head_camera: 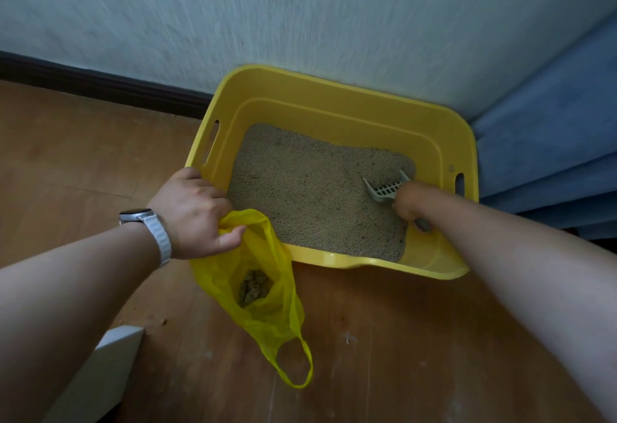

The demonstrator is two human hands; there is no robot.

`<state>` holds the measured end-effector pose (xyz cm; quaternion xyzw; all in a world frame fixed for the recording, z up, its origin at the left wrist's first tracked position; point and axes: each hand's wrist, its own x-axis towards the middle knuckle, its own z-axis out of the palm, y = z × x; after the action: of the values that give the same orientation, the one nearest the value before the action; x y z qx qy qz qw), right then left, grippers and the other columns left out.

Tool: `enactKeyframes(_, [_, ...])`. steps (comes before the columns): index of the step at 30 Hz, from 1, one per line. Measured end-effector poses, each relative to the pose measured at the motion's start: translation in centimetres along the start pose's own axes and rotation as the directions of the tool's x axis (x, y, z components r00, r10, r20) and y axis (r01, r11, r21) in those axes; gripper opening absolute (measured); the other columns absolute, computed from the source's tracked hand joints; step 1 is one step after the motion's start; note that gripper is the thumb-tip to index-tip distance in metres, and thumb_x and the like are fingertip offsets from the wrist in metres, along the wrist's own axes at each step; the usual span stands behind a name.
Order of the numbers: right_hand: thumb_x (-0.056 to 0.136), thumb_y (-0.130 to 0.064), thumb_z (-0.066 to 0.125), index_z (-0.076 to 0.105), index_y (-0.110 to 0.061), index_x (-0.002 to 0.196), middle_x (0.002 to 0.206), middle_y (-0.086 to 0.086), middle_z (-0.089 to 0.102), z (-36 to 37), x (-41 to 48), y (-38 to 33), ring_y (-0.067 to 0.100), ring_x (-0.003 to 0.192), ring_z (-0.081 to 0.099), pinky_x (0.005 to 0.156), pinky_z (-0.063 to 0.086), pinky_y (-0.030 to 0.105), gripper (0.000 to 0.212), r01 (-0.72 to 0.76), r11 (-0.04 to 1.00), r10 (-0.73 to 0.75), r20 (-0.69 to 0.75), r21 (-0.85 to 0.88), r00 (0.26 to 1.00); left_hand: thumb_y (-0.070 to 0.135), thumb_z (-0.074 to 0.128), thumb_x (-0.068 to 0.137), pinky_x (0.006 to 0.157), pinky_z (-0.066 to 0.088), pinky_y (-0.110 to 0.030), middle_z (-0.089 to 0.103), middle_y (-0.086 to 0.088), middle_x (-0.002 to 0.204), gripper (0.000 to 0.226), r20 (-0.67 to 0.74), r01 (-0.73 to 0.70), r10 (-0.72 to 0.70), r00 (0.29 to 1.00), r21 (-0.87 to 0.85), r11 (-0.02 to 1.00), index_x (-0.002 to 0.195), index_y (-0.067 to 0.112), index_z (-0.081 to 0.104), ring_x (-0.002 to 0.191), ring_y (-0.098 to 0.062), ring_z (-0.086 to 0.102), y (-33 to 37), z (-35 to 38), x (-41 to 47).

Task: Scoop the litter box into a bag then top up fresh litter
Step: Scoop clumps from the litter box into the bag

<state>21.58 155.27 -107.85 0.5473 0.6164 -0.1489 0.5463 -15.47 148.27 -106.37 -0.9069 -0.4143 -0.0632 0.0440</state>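
Gripping the scoop (384, 189) in the litter (310, 192) of the yellow box (334, 102), right hand (409, 202); left hand (195, 212) pinches the bag (267, 316), clumps (253, 287) inside, on the floor (384, 339).

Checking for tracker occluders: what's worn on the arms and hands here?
No gloves on left hand or right hand; both forearms bare, no sleeves in view. Left wrist wears a watch: silver case, white ribbed band. Right wrist wears nothing visible.
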Motion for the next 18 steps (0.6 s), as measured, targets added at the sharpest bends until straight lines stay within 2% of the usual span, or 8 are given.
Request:
enactKeyframes(2, [0.100, -0.013, 0.044, 0.049, -0.011, 0.141, 0.125, 0.012, 0.058, -0.3, 0.1, 0.1, 0.028, 0.105, 0.058, 0.086, 0.048, 0.035, 0.041, -0.012, 1.000, 0.012, 0.002, -0.003, 1.000, 0.058, 0.044, 0.081, 0.070, 0.042, -0.038, 0.055, -0.003, 0.051, 0.056, -0.006, 0.000, 0.000, 1.000, -0.005, 1.000, 0.053, 0.013, 0.061, 0.050, -0.029, 0.056, 0.1, 0.0, -0.1])
enactKeyframes(5, [0.101, -0.016, 0.047, 0.054, -0.008, 0.135, 0.130, 0.011, 0.058, -0.6, 0.3, 0.2, 0.027, 0.100, 0.057, 0.079, 0.047, 0.033, 0.036, -0.017, 1.000, 0.017, -0.012, -0.010, 1.000, 0.058, 0.045, 0.080, 0.069, 0.042, -0.038, 0.054, -0.004, 0.050, 0.055, -0.015, 0.002, -0.002, 1.000, -0.014, 1.000, 0.052, 0.013, 0.060, 0.049, -0.028, 0.055, 0.1, 0.0, -0.1])
enactKeyframes(6, [0.101, -0.018, 0.047, 0.057, -0.008, 0.130, 0.123, 0.009, 0.060, -0.8, 0.5, 0.3, 0.025, 0.099, 0.058, 0.080, 0.049, 0.033, 0.033, -0.016, 1.000, 0.015, -0.035, -0.009, 0.999, 0.058, 0.045, 0.080, 0.068, 0.041, -0.038, 0.054, -0.003, 0.050, 0.055, -0.019, 0.002, -0.002, 1.000, -0.018, 1.000, 0.052, 0.013, 0.059, 0.049, -0.028, 0.055, 0.1, 0.0, 0.0])
enactKeyframes(8, [0.100, -0.021, 0.049, 0.062, -0.010, 0.119, 0.096, 0.003, 0.059, -1.2, 1.0, 0.9, 0.024, 0.094, 0.059, 0.082, 0.052, 0.034, 0.025, -0.013, 1.000, 0.015, -0.099, 0.016, 0.995, 0.058, 0.046, 0.080, 0.068, 0.041, -0.037, 0.053, -0.003, 0.050, 0.054, -0.025, 0.000, -0.001, 1.000, -0.026, 1.000, 0.051, 0.014, 0.059, 0.048, -0.028, 0.055, 0.0, -0.1, 0.0])
enactKeyframes(10, [0.099, -0.020, 0.052, 0.062, -0.013, 0.103, 0.083, 0.001, 0.052, -1.7, 1.4, 1.4, 0.023, 0.085, 0.056, 0.076, 0.051, 0.034, 0.013, -0.019, 0.998, 0.028, -0.176, 0.053, 0.984, 0.058, 0.046, 0.080, 0.069, 0.041, -0.037, 0.054, -0.003, 0.050, 0.054, -0.023, 0.001, -0.001, 1.000, -0.027, 1.000, 0.052, 0.014, 0.059, 0.049, -0.028, 0.055, 0.0, 0.0, -0.1])
enactKeyframes(12, [0.099, -0.019, 0.050, 0.059, -0.015, 0.096, 0.089, 0.002, 0.055, -2.3, 1.7, 1.8, 0.021, 0.084, 0.054, 0.069, 0.047, 0.033, 0.010, -0.005, 0.998, 0.022, -0.262, 0.064, 0.965, 0.058, 0.047, 0.080, 0.069, 0.041, -0.037, 0.055, -0.003, 0.050, 0.053, -0.020, 0.006, -0.006, 1.000, -0.025, 1.000, 0.052, 0.015, 0.059, 0.049, -0.028, 0.055, 0.0, 0.0, 0.0])
enactKeyframes(14, [0.100, -0.022, 0.047, 0.061, -0.018, 0.103, 0.092, 0.001, 0.056, -3.0, 2.0, 2.1, 0.019, 0.086, 0.055, 0.065, 0.045, 0.032, 0.015, 0.022, 0.998, -0.001, -0.322, 0.063, 0.947, 0.058, 0.047, 0.080, 0.070, 0.040, -0.037, 0.055, -0.003, 0.051, 0.053, -0.023, 0.010, -0.010, 1.000, -0.026, 1.000, 0.052, 0.015, 0.059, 0.049, -0.028, 0.055, -0.1, 0.0, -0.1])
enactKeyframes(18, [0.102, -0.036, 0.043, 0.060, -0.019, 0.108, 0.099, 0.004, 0.060, -4.6, 2.6, 1.8, 0.023, 0.093, 0.057, 0.075, 0.049, 0.036, 0.024, 0.136, 0.979, -0.061, -0.417, 0.153, 0.907, 0.057, 0.048, 0.080, 0.069, 0.040, -0.037, 0.054, -0.003, 0.050, 0.052, -0.032, 0.011, -0.012, 0.999, -0.032, 0.999, 0.051, 0.015, 0.058, 0.048, -0.028, 0.055, -0.1, 0.0, -0.1])
